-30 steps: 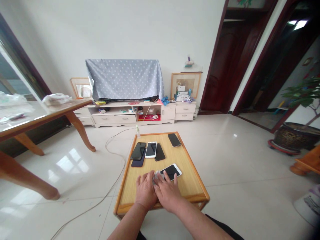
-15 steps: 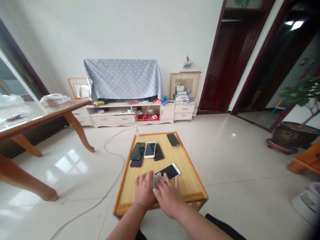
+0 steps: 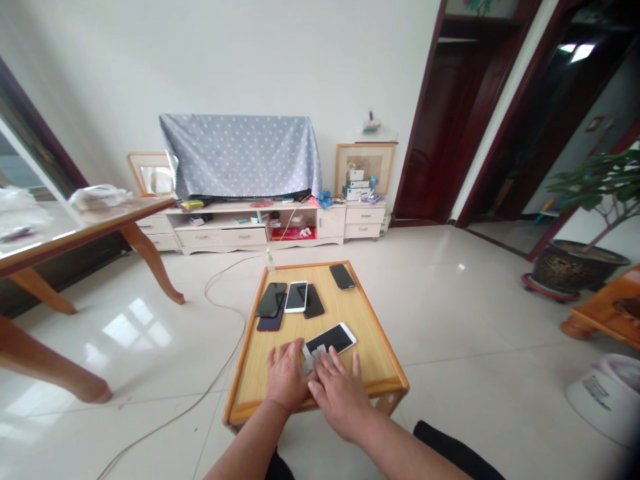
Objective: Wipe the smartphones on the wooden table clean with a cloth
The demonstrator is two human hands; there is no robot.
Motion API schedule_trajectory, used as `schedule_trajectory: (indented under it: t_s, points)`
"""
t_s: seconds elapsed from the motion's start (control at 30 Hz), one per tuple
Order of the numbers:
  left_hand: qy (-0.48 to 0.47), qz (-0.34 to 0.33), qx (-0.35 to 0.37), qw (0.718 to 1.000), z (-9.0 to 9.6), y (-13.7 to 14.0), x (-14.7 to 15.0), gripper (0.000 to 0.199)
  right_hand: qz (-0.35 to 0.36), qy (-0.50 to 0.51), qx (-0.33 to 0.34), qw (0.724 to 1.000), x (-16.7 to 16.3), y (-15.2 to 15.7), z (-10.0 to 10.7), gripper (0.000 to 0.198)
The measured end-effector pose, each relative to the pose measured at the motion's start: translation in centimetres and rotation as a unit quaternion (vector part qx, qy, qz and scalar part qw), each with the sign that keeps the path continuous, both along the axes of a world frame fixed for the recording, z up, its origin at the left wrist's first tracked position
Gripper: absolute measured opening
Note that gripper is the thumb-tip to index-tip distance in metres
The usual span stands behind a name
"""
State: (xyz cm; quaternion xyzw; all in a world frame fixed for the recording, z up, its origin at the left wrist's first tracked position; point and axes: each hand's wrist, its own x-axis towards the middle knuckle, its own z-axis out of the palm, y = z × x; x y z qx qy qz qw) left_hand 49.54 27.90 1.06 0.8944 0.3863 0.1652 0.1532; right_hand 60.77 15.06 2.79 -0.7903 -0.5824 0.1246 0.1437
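Observation:
A white phone (image 3: 336,338) with a dark screen lies slanted near the front of the low wooden table (image 3: 367,347). At its near left end is a crumpled grey cloth (image 3: 311,361). My left hand (image 3: 286,377) has its fingers bent beside the phone's left end, the cloth against its thumb side. My right hand (image 3: 343,395) presses its fingers onto the cloth, thumb toward the left hand. Both palms and part of the cloth are hidden.
Farther back lie another white phone (image 3: 296,297), a black phone (image 3: 271,300) over a dark blue one (image 3: 271,323), a dark phone (image 3: 315,302) and one at the far right corner (image 3: 342,277). A small bottle (image 3: 270,261) stands behind the table; a cable (image 3: 220,373) crosses the floor.
The view has turned slightly, so everything sits a little farther left. The grey cloth looks more spread between my hands, and the right fingers have shifted a little on it.

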Motion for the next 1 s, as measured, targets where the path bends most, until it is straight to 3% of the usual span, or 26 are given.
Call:
schedule_trajectory:
  t_s: [0.27,0.33,0.5,0.73,0.9,1.0]
  points:
    - [-0.019,-0.002,0.006,1.0,-0.1,-0.1,0.1,0.063,-0.162,-0.046,-0.064,0.984,5.8,0.1,-0.2,0.064]
    - [-0.022,-0.002,0.011,1.0,-0.4,0.0,0.1,0.063,-0.139,-0.05,-0.046,0.988,4.7,0.0,-0.5,0.065]
    - [-0.015,-0.006,0.009,1.0,-0.8,0.3,0.0,0.058,0.001,-0.002,0.012,1.0,1.1,-0.2,-0.7,0.061]
    - [-0.012,-0.006,0.001,1.0,-0.4,0.1,0.0,0.065,-0.142,-0.022,-0.039,0.989,5.1,2.0,-0.4,0.063]
    - [-0.018,-0.011,0.007,1.0,-0.8,0.4,-0.2,0.057,0.0,0.008,0.022,1.0,1.0,2.6,-0.9,0.059]
    - [-0.018,-0.011,0.012,1.0,-1.0,0.4,-0.2,0.052,0.036,0.029,0.037,0.998,-0.3,3.5,-0.8,0.056]
